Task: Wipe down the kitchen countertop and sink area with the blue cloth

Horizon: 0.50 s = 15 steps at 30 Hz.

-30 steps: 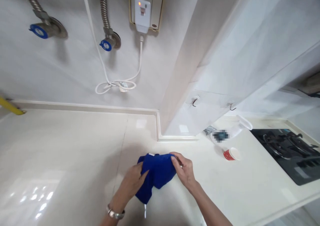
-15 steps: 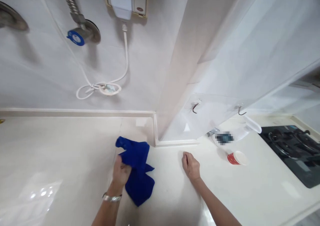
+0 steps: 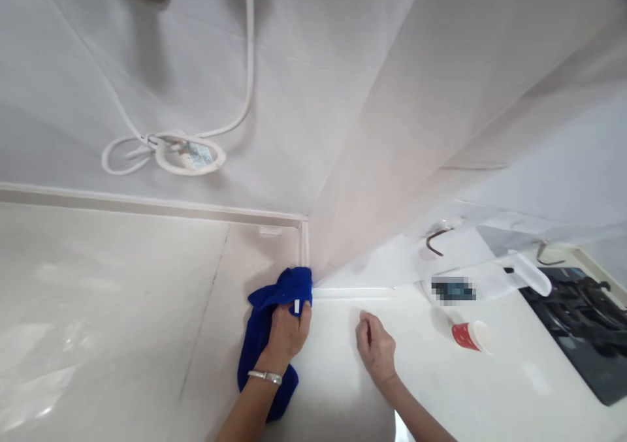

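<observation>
My left hand (image 3: 288,332), with a silver band at the wrist, grips a dark blue cloth (image 3: 255,344). The top of the cloth is pressed against the corner where the raised counter edging (image 3: 304,249) meets the wall column; the rest hangs loosely beneath my hand and forearm. A small white tag shows near my fingers. To the right, my right hand (image 3: 376,345) rests on the white countertop (image 3: 333,377) with its fingers curled in. Whether anything lies inside those fingers is hidden.
A red and white paper cup (image 3: 470,336) stands right of my right hand. Beyond it lies a black gas stove (image 3: 578,324). Metal hooks (image 3: 438,241) are fixed to the column. A looped white cable (image 3: 164,153) hangs on the wall at left.
My left hand has carried the blue cloth right and pressed it to the corner by the column. My right hand stays in place. The view has moved closer to the wall.
</observation>
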### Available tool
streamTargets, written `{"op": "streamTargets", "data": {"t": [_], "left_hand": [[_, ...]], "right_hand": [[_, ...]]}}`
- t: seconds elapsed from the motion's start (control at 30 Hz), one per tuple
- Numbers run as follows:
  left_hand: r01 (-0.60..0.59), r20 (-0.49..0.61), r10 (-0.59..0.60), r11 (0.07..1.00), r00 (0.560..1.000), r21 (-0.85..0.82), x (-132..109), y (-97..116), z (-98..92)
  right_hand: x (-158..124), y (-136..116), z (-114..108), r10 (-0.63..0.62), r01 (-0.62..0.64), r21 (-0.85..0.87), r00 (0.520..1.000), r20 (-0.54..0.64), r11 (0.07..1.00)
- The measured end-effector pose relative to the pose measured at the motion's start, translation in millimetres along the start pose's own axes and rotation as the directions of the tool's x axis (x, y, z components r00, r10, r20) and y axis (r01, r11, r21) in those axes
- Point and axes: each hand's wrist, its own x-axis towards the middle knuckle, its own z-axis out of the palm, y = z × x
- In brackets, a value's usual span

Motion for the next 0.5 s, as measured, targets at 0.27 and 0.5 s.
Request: {"op": "streamTargets", "data": {"t": [0.27,0.5], "left_hand": [[0.052,-0.007,-0.053,0.945,0.999,0.322,26,15,-6.6],[0.073,-0.002,-0.079,0.900,0.997,0.429,75,26,-13.0]], "right_hand": [[-2,4,0,-0.006,0.007,-0.026,1.000,0.024,1.000],[-2,4,1,-0.020,0.020,-0.035,1.000,-0.002,0.999]]}}
